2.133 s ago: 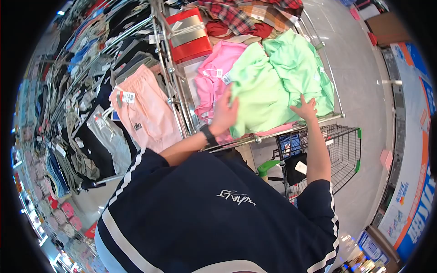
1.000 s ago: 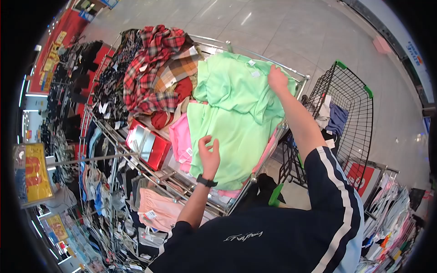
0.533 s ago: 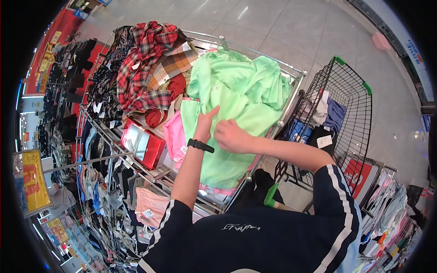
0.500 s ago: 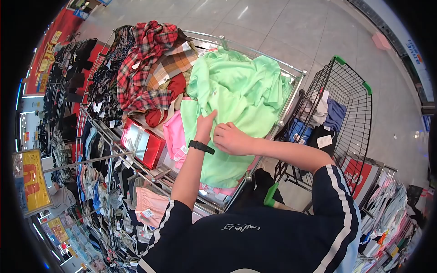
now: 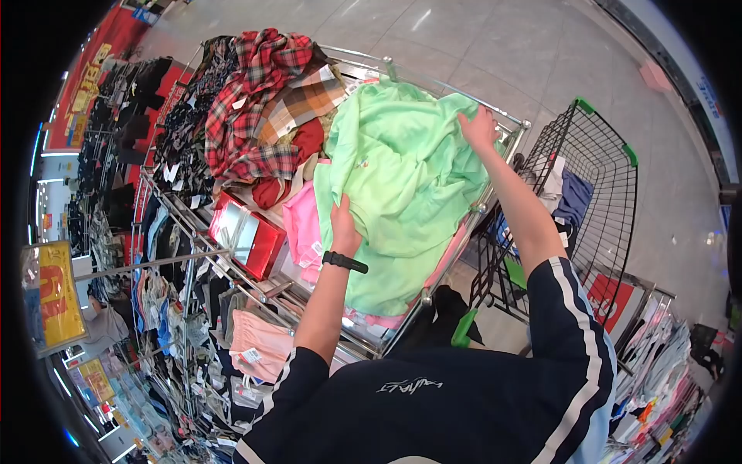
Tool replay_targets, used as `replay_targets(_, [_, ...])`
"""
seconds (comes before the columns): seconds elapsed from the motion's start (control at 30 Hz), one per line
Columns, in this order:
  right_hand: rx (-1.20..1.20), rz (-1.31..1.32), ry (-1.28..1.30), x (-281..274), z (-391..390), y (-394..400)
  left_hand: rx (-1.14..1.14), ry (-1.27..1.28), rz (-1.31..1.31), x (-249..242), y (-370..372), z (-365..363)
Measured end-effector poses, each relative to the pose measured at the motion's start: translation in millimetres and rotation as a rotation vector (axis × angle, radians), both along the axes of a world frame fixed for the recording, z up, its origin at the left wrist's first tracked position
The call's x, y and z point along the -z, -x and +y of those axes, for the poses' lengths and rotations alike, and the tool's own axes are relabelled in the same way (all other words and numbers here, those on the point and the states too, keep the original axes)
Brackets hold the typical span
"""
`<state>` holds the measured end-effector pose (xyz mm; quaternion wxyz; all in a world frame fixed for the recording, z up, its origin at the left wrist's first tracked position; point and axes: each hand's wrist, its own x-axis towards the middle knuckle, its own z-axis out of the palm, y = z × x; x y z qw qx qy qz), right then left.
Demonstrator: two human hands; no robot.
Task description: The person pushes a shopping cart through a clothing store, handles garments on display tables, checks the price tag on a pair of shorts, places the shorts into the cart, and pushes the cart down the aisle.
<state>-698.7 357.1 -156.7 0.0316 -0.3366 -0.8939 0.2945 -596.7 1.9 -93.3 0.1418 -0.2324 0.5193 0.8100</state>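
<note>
A large light green garment (image 5: 402, 185) lies rumpled and partly spread over the display bin, with a small mark on its front. My left hand (image 5: 345, 228), a black band on its wrist, is closed on the garment's near left part, thumb on top. Farther out, my right hand (image 5: 481, 130) is at the garment's upper right, fingers bent around a fold of the cloth near the bin's rail. Pink clothing (image 5: 301, 228) with a white tag shows beside my left hand, partly under the green cloth.
Red plaid shirts (image 5: 251, 100) and dark patterned clothes (image 5: 189, 116) fill the bin's left side. A red-edged box sign (image 5: 251, 240) stands at its near left. On the right is a black wire shopping cart (image 5: 603, 170) with clothes inside. Metal rails (image 5: 433, 81) edge the bin.
My right hand has moved from beside my left hand up and right to the garment's far corner. My left hand still holds the cloth, which now lies more spread out.
</note>
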Motion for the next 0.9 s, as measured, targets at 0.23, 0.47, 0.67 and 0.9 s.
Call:
replay_targets(0.23, [-0.597, 0.242, 0.142, -31, -78, -61, 0.038, -0.183, -0.172, -2, 11, -5])
replay_targets(0.47, [-0.535, 0.183, 0.518, -61, -153, -147, 0.087, -0.435, -0.141, -60, 76, 93])
replay_targets(0.67, [-0.104, 0.309, 0.866, -64, -51, -84, 0.244, -0.559, -0.01, -72, 137, 102])
replay_targets(0.9, [-0.303, 0.28, -0.293, -80, 20, -38, 0.512, 0.434, 0.547, -53, 201, 100])
